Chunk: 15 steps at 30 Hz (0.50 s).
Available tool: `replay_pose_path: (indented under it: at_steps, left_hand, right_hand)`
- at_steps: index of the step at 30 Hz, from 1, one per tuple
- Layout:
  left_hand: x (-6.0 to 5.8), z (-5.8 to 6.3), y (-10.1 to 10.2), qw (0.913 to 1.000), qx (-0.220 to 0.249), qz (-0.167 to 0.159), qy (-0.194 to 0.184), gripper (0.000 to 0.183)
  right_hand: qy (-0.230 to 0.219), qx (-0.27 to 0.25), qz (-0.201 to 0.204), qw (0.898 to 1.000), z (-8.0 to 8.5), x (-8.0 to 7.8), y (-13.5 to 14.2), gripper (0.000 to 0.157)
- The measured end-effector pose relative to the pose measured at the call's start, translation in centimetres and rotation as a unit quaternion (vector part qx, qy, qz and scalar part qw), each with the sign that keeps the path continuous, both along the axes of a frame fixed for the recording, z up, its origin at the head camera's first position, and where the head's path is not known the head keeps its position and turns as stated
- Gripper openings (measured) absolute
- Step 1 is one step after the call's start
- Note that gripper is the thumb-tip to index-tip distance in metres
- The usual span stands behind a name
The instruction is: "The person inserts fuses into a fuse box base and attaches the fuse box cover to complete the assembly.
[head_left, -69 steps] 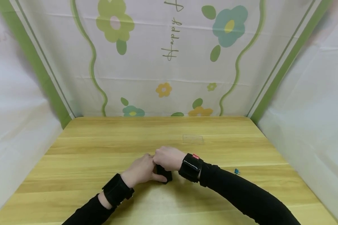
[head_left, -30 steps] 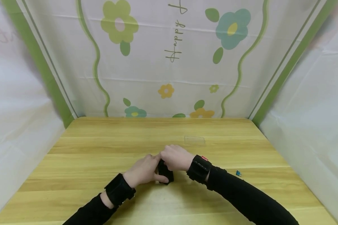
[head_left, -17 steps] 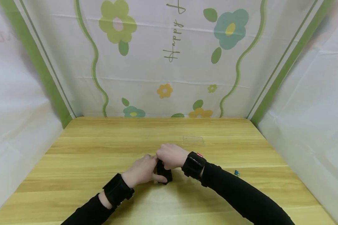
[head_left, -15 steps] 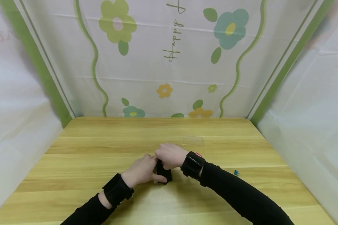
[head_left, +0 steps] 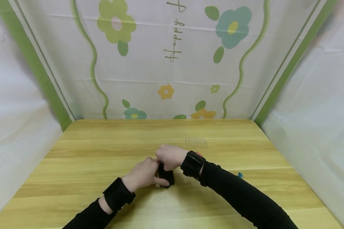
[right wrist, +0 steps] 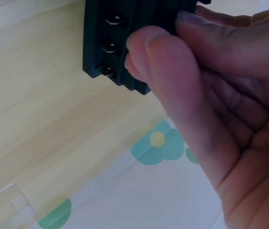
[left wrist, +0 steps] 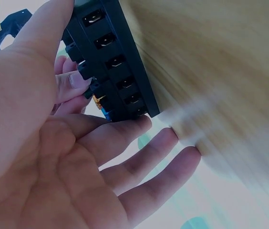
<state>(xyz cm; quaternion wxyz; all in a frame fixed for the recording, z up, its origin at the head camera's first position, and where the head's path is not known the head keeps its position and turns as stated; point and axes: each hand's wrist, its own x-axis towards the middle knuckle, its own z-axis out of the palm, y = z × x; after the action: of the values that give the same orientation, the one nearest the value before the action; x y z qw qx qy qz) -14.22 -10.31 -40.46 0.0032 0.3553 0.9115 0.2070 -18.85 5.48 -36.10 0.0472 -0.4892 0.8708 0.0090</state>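
The block (head_left: 167, 179), lower centre, looks light and stiff, best held by its ends, off the pins (right wrist: 110, 48). Left hand (head_left: 142, 174) grips it; right hand (head_left: 170, 157) curls at its top, any pinch hidden.

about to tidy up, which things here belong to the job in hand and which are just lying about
In the job:
black block
left hand, gripping it
right hand, at its far end

Lying about:
blue piece
clear plate
Both might be parts for the block, though.
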Motion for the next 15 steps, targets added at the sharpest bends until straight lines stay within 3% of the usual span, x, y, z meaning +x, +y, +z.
replay_pose_path:
  at_steps: [8, 15]
  left_hand:
    - [0.2, 0.3, 0.0, 1.0, -0.001, 0.001, 0.005, 0.056]
    - [0.2, 0.7, 0.0, 0.9998, -0.005, -0.001, -0.02, 0.072]
  right_hand:
    - [0.024, 0.013, -0.003, 1.0, 0.0, 0.4, -0.2, 0.033]
    - [-0.015, -0.039, -0.01, 0.999, -0.2, 0.7, 1.3, 0.044]
